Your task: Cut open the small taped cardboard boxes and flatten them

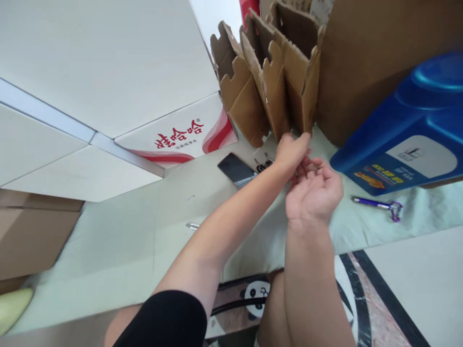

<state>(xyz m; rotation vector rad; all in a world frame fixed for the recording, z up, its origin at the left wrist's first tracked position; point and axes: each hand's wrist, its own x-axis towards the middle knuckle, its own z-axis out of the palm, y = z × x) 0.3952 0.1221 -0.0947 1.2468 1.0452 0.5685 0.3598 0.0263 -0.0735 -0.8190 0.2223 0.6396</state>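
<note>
My left hand (292, 153) reaches to the bottom of the folded brown cardboard pieces (275, 86); its fingertips are hidden, so its grip cannot be made out. Close beside it on the right, my right hand (315, 188) is turned palm up with loosely curled fingers, and nothing shows in its palm. Just left of my left hand lie some keys (265, 164) and a dark phone (237, 169) on the pale green cloth (123, 241).
White cabinets (108, 58) and a red-and-white box (181, 135) stand at the left. A large blue bottle (405, 125) leans at the right, above a purple pen-like item (372, 202). A small blade-like object (192, 226) lies beside my left forearm.
</note>
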